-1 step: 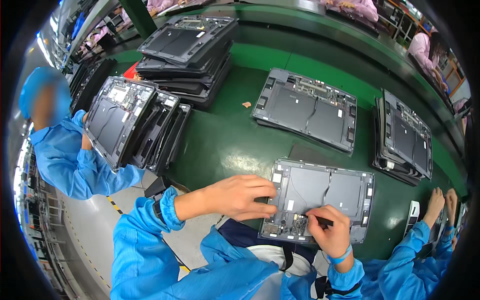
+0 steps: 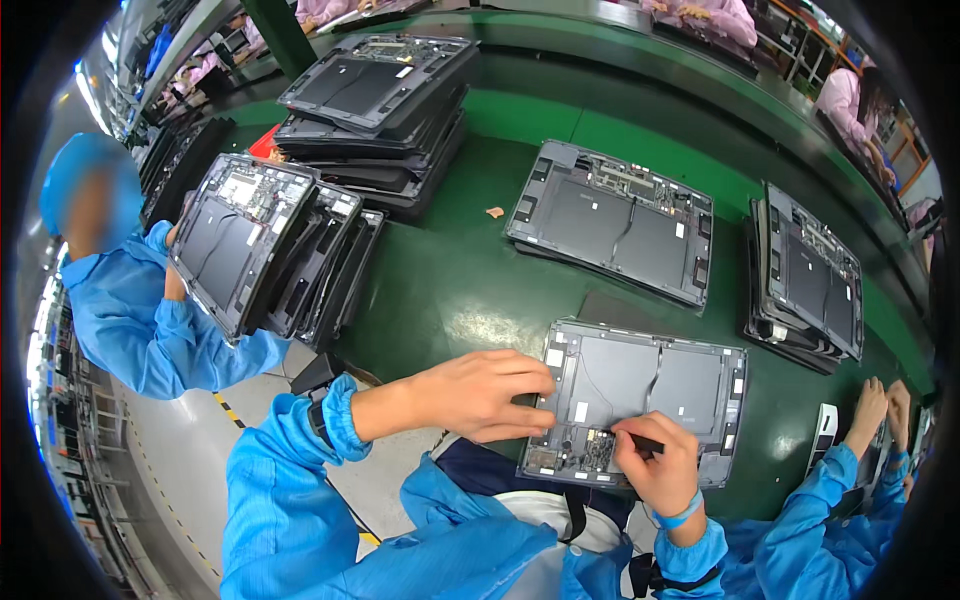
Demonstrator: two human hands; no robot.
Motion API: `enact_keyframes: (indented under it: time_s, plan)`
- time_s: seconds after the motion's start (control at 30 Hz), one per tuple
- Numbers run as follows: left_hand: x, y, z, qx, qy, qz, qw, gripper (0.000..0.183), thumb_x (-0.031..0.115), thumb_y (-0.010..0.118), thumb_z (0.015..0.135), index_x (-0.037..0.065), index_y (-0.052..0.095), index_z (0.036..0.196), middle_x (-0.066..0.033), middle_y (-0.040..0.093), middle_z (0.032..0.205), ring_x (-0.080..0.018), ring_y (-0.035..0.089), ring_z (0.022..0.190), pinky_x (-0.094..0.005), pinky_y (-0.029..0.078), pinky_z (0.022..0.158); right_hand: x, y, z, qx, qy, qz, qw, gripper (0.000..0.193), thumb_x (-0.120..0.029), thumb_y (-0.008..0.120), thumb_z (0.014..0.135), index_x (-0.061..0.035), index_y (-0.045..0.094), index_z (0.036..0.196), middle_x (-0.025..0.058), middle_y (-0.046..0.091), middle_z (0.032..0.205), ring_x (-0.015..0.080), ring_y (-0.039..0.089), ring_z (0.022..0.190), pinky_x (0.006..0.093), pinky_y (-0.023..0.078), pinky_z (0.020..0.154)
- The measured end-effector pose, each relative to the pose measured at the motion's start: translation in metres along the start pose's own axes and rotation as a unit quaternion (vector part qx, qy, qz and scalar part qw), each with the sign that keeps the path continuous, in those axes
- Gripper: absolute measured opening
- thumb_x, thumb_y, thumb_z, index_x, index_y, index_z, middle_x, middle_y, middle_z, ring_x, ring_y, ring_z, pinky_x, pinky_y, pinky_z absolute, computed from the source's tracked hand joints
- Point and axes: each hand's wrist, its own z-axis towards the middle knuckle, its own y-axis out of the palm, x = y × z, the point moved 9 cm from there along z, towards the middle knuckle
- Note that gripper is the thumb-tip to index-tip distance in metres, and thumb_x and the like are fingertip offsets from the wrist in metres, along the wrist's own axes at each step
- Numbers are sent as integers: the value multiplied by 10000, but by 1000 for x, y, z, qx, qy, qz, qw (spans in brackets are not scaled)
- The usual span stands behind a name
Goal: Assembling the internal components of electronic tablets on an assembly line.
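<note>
Open device chassis lies near on the green surface; no clear shift since the prior frame, so work seemingly stays at its circuit board. Right hand: grip pinching dark tool. Left hand: fingers loosely spread at chassis's left edge.

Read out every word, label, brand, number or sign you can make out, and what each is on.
No text is readable.
White labels on the nearest open device: too small.
Pale marks on the stacked devices behind it: also too small.
</note>
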Motion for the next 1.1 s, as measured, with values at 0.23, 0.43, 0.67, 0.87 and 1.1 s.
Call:
enact_keyframes:
  time_s: [0.23, 0.43, 0.67, 0.87, 1.1]
  plan:
    - [-5, -3, 0, 17, -38, -60, 997, 171, 214, 752, 834, 146, 736, 990, -93, 576, 1074, -295, 594, 1030, -404, 513, 818, -9, 1, 2, 22, -72, -72, 995, 106, 29, 704, 789, -5, 686, 888, 100, 628, 752, 209, 609, 556, 311, 483, 511]
    - [-16, -13, -9, 111, -95, -92, 985, 181, 135, 761, 815, 122, 750, 996, -105, 595, 1094, -306, 620, 1064, -404, 530, 889, -25, -19, 23, 26, -71, -47, 996, 102, 31, 667, 806, -23, 676, 892, 89, 620, 800, 262, 597, 697, 342, 488, 650]
    - [-45, -24, 5, 123, -66, 0, 990, 197, 177, 774, 798, 106, 714, 972, -68, 612, 1025, -286, 635, 973, -387, 545, 785, -39, 25, 80, -48, -139, -186, 971, 91, -71, 668, 830, -50, 627, 908, 132, 660, 876, 326, 628, 868, 416, 459, 751]
    - [-45, -23, 15, 87, -40, 46, 994, 199, 229, 759, 805, 150, 712, 981, -57, 607, 1050, -267, 613, 987, -382, 519, 772, -18, 39, 84, -118, -177, -241, 947, 102, -125, 664, 816, -76, 617, 892, 99, 666, 781, 308, 645, 770, 422, 460, 714]
    - [-54, -21, 14, 93, -37, 25, 995, 217, 207, 745, 801, 175, 712, 1013, -61, 596, 1059, -272, 590, 973, -392, 497, 787, -14, 43, 90, -159, -142, -263, 941, 94, -150, 620, 817, -78, 646, 873, 127, 686, 756, 334, 665, 725, 457, 492, 698]
